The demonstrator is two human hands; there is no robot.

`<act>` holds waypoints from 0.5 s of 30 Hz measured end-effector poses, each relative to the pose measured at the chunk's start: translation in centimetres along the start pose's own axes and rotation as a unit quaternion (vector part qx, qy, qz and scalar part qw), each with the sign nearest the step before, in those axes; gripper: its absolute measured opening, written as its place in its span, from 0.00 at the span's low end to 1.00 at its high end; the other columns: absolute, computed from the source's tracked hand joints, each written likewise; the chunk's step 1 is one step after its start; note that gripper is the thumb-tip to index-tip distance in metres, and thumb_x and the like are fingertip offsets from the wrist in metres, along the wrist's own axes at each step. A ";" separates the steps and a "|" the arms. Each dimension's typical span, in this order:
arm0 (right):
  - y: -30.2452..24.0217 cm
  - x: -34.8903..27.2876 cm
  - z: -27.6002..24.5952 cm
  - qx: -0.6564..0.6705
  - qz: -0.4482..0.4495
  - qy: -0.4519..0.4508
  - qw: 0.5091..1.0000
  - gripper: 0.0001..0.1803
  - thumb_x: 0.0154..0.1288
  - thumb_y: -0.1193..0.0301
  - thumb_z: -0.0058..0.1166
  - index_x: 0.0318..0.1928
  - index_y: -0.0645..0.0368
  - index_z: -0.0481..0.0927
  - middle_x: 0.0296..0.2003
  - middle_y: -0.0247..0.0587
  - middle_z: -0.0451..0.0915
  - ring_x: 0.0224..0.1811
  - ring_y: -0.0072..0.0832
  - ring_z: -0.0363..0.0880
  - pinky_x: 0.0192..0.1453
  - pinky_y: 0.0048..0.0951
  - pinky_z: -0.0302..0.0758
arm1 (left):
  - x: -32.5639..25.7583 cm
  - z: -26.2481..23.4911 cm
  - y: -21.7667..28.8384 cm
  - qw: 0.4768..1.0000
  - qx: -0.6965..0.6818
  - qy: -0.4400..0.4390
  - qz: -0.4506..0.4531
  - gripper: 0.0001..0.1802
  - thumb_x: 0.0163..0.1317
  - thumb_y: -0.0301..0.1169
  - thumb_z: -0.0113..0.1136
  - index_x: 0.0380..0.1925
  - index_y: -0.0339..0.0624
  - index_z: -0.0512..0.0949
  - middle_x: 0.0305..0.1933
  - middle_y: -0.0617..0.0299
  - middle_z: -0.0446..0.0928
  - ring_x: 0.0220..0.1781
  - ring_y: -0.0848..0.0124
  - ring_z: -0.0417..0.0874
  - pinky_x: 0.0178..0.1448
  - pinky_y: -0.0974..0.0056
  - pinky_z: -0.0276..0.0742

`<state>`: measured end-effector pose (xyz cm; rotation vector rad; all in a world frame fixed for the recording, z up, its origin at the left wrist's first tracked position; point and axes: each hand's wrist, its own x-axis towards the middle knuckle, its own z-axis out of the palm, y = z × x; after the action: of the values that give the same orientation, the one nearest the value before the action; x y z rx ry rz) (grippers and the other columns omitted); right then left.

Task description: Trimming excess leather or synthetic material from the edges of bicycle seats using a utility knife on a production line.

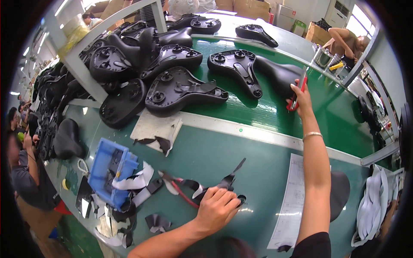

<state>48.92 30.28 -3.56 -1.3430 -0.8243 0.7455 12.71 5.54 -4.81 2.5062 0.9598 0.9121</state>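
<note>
Right of the blue bin [98, 180], the left hand [218, 207] curled its fingers together over a black strip [227, 182], grip unclear; farther right and beyond, the right hand [302, 98] clamped red-handled scissors [293, 105] beside a black saddle [277, 74]. Scissor handling seemed in hand, calling for guarded blades. A green bench [254, 155] surrounded the bin; piled saddles [111, 62] lay beyond.

Bright; window [362, 21] light upper right; glare on green belt [279, 111]; fisheye-bent edges, dark rim.

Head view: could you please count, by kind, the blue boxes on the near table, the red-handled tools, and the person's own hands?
Blue box: 1
Red-handled tools: 2
Left hand and right hand: 2
Total: 5
</note>
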 end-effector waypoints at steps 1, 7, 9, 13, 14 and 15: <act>-1.1 -1.7 -1.3 -0.066 -0.010 0.010 0.998 0.23 0.57 0.63 0.62 0.53 0.49 0.73 0.42 0.34 0.74 0.40 0.23 0.71 0.29 0.27 0.74 | 0.2 0.3 0.0 1.000 -0.016 0.013 0.014 0.10 0.45 0.30 0.66 0.29 0.45 0.75 0.32 0.66 0.73 0.37 0.68 0.74 0.47 0.60 0.66; -12.5 -16.5 -7.0 -0.320 -0.119 -0.009 0.940 0.20 0.58 0.59 0.63 0.49 0.49 0.77 0.41 0.41 0.73 0.31 0.29 0.75 0.26 0.28 0.74 | -0.7 1.5 2.8 0.988 -0.073 -0.015 0.134 0.09 0.48 0.30 0.66 0.28 0.46 0.75 0.32 0.66 0.73 0.34 0.68 0.75 0.40 0.64 0.70; -12.9 -24.0 -6.0 -0.447 -0.283 -0.029 0.848 0.18 0.56 0.63 0.63 0.48 0.48 0.79 0.38 0.46 0.70 0.32 0.36 0.75 0.29 0.29 0.74 | -2.5 1.2 3.8 0.986 -0.057 -0.044 0.153 0.09 0.49 0.30 0.66 0.28 0.46 0.75 0.32 0.66 0.72 0.34 0.69 0.75 0.37 0.64 0.71; -11.2 -36.9 -6.4 -0.554 -0.417 -0.161 0.702 0.18 0.46 0.72 0.62 0.42 0.41 0.82 0.39 0.46 0.66 0.36 0.42 0.73 0.36 0.36 0.74 | -8.2 -2.1 5.6 0.974 -0.084 -0.197 0.076 0.09 0.58 0.35 0.59 0.30 0.43 0.73 0.30 0.60 0.68 0.34 0.64 0.76 0.34 0.59 0.74; -10.8 -39.1 -7.4 -0.588 -0.392 -0.205 0.678 0.18 0.45 0.71 0.61 0.40 0.38 0.83 0.40 0.45 0.66 0.38 0.41 0.73 0.37 0.38 0.74 | -9.6 -4.2 5.8 0.957 -0.105 -0.265 0.058 0.10 0.59 0.37 0.58 0.31 0.43 0.73 0.30 0.58 0.68 0.34 0.62 0.76 0.34 0.58 0.74; -10.5 -40.8 -8.4 -0.577 -0.444 -0.237 0.643 0.17 0.47 0.69 0.59 0.40 0.35 0.83 0.40 0.43 0.66 0.40 0.40 0.72 0.36 0.36 0.73 | -11.1 -6.8 5.9 0.935 -0.123 -0.331 0.039 0.11 0.61 0.38 0.56 0.31 0.42 0.72 0.30 0.57 0.68 0.35 0.60 0.77 0.35 0.56 0.74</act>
<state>34.66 -9.64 3.33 -1.4853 -2.4253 -0.4185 4.71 -5.96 -1.95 2.3760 0.4896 0.1431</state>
